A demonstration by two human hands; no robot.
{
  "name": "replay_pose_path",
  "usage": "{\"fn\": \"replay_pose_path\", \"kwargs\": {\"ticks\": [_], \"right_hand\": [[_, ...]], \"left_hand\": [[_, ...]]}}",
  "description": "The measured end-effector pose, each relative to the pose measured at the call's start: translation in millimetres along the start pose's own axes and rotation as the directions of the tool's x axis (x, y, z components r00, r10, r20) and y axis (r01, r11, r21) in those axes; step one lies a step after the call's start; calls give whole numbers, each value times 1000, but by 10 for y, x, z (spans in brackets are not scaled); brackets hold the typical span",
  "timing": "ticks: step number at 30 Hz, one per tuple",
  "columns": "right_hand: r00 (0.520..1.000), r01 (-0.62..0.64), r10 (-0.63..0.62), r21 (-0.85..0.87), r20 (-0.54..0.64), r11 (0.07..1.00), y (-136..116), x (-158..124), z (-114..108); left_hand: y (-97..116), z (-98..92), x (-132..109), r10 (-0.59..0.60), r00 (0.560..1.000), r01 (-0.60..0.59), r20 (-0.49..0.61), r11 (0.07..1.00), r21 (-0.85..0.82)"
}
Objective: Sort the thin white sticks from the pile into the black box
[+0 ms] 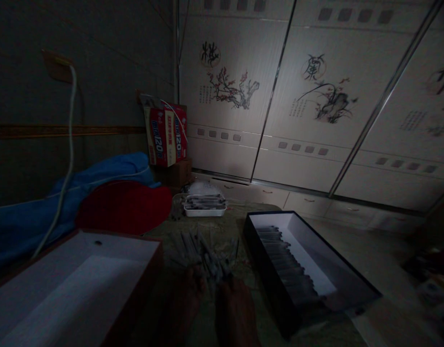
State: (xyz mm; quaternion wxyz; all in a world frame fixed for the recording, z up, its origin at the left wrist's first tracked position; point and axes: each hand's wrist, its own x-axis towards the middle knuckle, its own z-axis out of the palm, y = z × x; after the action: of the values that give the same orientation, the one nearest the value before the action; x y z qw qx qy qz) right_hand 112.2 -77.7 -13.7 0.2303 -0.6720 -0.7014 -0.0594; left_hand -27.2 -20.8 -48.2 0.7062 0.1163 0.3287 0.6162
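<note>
In the dim light a loose heap of thin, pen-like sticks (203,253) lies on the table between two boxes, spread at several angles. At its near left side is my left hand (189,286), fingers curled around the lower ends of some sticks. My right hand (234,301) is close beside it, its fingers closed at the heap's near right side. Fingertips of both hands are dark and partly hidden. To the right, a dark box (346,267) with a pale inside holds rows of similar sticks (289,260) along its left side.
A box with a white inside (135,255) stands at the left. Farther back is a white tray (205,212) of sticks near clear plastic. A red round thing (124,207), blue cloth (109,168), a white cable (70,144) and red printed packages (166,137) are at the left. Sliding doors (236,125) stand behind.
</note>
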Motion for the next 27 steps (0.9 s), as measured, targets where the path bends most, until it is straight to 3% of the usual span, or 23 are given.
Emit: {"fn": "replay_pose_path", "kwargs": {"ticks": [2,4,7,10,14,19,23,27], "right_hand": [[1000,-22,23,86,-19,996,36,9,23],[996,-25,47,280,-73,960,78,11,21],[972,-2,139,585,-188,811,114,3,-26],[967,-16,197,736,-161,677,99,-7,-94],[966,-45,235,819,-111,571,65,-16,-122],[973,-103,228,818,-35,566,82,-24,-87],[971,-125,238,827,-11,548,100,-29,-69],[961,-190,266,888,80,419,118,-51,-24]], "left_hand": [[5,88,-41,1,999,-1,-33,1000,2],[7,182,-84,5,999,-3,-42,999,52],[-2,260,-116,14,999,-8,-38,990,142],[-40,246,-87,38,999,-32,-25,978,207],[-101,209,-50,78,995,-94,66,955,281],[-100,239,-109,83,985,-131,153,934,333],[-84,246,-136,106,985,-147,134,922,358],[-76,199,-119,118,987,-153,109,895,419]]}}
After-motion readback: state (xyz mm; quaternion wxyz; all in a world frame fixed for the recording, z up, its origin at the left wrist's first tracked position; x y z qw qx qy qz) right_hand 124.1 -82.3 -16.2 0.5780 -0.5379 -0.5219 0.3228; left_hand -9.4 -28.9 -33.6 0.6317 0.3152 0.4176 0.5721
